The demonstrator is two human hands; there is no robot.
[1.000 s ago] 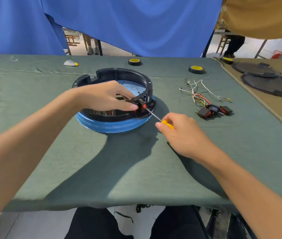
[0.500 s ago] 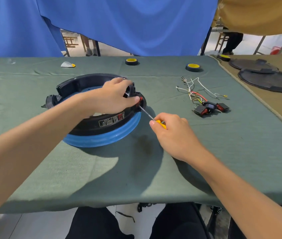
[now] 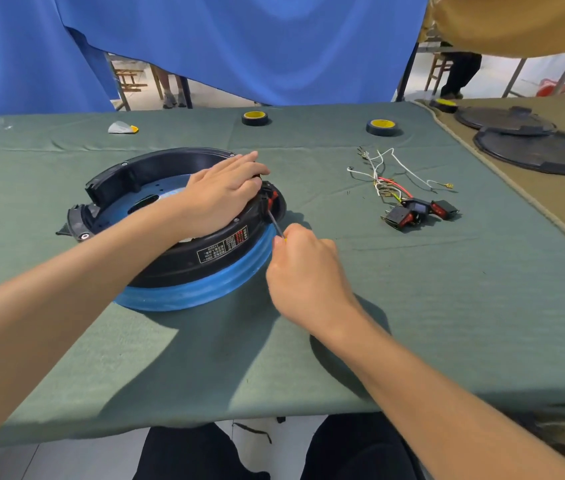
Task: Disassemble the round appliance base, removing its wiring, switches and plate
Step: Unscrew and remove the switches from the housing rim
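Observation:
The round appliance base [image 3: 184, 271] is a black ring on a blue rim, lying on the green cloth. My left hand [image 3: 222, 194] lies flat over its right rim with straight fingers, pressing it down. A red switch [image 3: 274, 195] sits in the rim just beyond those fingers. My right hand [image 3: 305, 271] grips a small screwdriver [image 3: 276, 225] with a yellow handle, its thin shaft pointing up into the rim beside the switch. A bundle of removed wires [image 3: 385, 174] and black-and-red switches [image 3: 416, 211] lies to the right on the cloth.
Two rolls of tape with yellow cores [image 3: 255, 118] [image 3: 382, 127] stand at the table's far side. A small white-and-yellow scrap [image 3: 122, 128] lies far left. Two dark round plates [image 3: 530, 150] rest on the tan cloth at the right. Blue curtain hangs behind.
The base has turned so its label now faces me. My left hand has shifted from gripping at the switch to lying flat on the rim. My right hand moved closer with the screwdriver.

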